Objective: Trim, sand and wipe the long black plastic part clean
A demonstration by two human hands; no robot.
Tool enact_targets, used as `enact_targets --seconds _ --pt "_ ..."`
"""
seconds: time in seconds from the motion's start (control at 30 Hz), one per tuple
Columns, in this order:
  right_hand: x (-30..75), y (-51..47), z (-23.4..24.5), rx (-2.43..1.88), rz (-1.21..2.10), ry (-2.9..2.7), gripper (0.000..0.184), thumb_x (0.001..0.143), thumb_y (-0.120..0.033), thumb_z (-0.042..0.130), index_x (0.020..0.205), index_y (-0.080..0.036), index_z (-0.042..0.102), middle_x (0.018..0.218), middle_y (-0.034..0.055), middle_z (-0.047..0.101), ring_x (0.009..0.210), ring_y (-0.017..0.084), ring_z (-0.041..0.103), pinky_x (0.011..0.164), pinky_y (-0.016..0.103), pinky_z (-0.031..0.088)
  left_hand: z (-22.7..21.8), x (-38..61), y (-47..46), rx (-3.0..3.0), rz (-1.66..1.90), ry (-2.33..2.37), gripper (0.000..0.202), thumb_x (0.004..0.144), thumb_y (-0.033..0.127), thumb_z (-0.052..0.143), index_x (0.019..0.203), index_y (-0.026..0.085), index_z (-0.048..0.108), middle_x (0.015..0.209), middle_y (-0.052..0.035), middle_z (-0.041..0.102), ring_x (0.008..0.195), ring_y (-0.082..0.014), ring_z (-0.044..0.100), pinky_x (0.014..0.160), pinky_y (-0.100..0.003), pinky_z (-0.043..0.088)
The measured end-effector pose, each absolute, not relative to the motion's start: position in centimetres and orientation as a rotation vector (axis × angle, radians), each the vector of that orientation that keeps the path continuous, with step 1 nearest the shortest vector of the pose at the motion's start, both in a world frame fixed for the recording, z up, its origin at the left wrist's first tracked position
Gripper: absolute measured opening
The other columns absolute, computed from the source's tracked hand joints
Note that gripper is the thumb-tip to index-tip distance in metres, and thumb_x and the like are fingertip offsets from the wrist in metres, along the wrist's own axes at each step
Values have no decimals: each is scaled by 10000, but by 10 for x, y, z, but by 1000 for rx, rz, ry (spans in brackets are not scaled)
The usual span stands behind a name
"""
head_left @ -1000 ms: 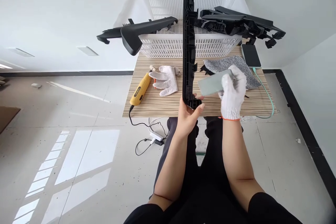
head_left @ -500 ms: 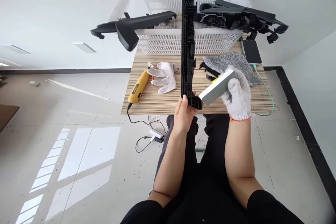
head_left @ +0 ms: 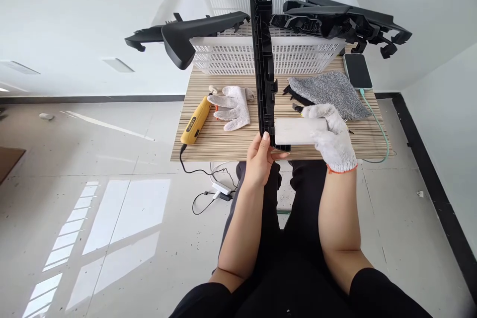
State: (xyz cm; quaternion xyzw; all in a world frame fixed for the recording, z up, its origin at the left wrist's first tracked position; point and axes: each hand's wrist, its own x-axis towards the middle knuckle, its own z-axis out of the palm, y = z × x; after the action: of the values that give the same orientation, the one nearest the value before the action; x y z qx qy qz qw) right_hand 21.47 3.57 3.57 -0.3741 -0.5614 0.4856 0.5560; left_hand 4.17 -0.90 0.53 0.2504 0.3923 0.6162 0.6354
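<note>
My bare left hand (head_left: 260, 159) grips the lower end of a long black plastic trim part (head_left: 263, 54), its thumb pressed on the near face. The part stands almost upright over the table, with ribs and clips along its length. In a white knitted glove with an orange cuff, my right hand (head_left: 333, 139) is closed around a flat, whitish rectangular block (head_left: 298, 130). The block lies level, its left end against or right beside the part's lower end; actual contact cannot be made out.
A white plastic basket (head_left: 231, 54) holds more black trim parts (head_left: 335, 17) jutting over its rim. On the slatted tabletop (head_left: 223, 146) lie a yellow corded rotary tool (head_left: 196, 120), a loose white glove (head_left: 235, 108), a grey cloth (head_left: 333, 92) and a phone (head_left: 357, 71) with a green cable.
My right hand has turned the block from a slant to level, showing its whitish face, and lowered its outer end. The trim part has shifted slightly left at its top.
</note>
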Motion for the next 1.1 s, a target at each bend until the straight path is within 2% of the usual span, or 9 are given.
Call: enact_targets --seconds 0.1,0.2,0.3,0.4,0.53,0.63,0.8,0.97,1.1 --pt "213 40 30 -1001 1121 -1358 444 738 -311 770 1163 -308 637 1261 18 673 1244 247 606 1036 436 532 5 40 -9 563 1389 860 395 787 547 812 993 218 744 986 -16 765 780 -120 730 622 -196 633" --pt "210 46 27 -1076 1112 -1247 508 766 -402 792 1233 -314 611 1280 37 689 1228 251 635 975 431 582 4 40 -8 551 1375 861 356 780 507 829 947 204 745 957 -9 757 722 -101 701 643 -212 642" --pt "208 47 29 -1119 1093 -1210 443 818 -471 766 1215 -307 655 1251 39 715 1201 254 660 927 423 612 6 40 -8 542 1374 849 352 815 522 787 920 187 747 980 -28 751 729 -113 696 615 -225 638" --pt "208 43 36 -1113 1109 -1271 360 842 -458 762 1164 -307 713 1203 25 737 1180 260 676 929 438 616 8 40 -9 550 1349 801 402 846 556 741 1031 199 756 1131 -60 742 845 -162 721 534 -223 604" --pt "204 40 41 -1099 994 -1227 264 874 -415 744 1124 -332 747 1216 2 736 1220 248 658 1024 455 577 8 40 -11 585 1326 813 391 855 556 740 1039 211 750 1122 -59 742 944 -193 722 697 -288 635" --pt "200 39 42 -1083 1085 -1328 277 848 -423 774 1105 -322 759 1166 2 748 1187 251 674 1035 470 570 5 40 -12 612 1329 811 399 863 561 738 1073 221 744 1125 -62 745 1018 -218 713 775 -305 607" --pt "196 39 44 -1099 1009 -1265 266 861 -440 755 1097 -317 750 1186 10 739 1181 247 674 1044 466 559 1 39 -10 607 1364 798 335 859 547 753 997 242 755 999 -27 739 799 -132 666 609 -228 508" --pt "200 39 44 -1093 1108 -1365 248 841 -421 787 1063 -314 761 1136 3 742 1133 244 685 1016 462 570 1 37 -10 595 1344 830 375 842 562 764 1039 243 748 1012 -36 728 795 -145 661 561 -228 472" --pt "196 41 42 -1103 1008 -1237 276 857 -478 760 1084 -323 736 1195 -6 717 1151 229 663 1022 457 570 0 37 -10 602 1341 845 335 840 556 770 977 252 743 908 -10 691 664 -90 576 460 -188 360"
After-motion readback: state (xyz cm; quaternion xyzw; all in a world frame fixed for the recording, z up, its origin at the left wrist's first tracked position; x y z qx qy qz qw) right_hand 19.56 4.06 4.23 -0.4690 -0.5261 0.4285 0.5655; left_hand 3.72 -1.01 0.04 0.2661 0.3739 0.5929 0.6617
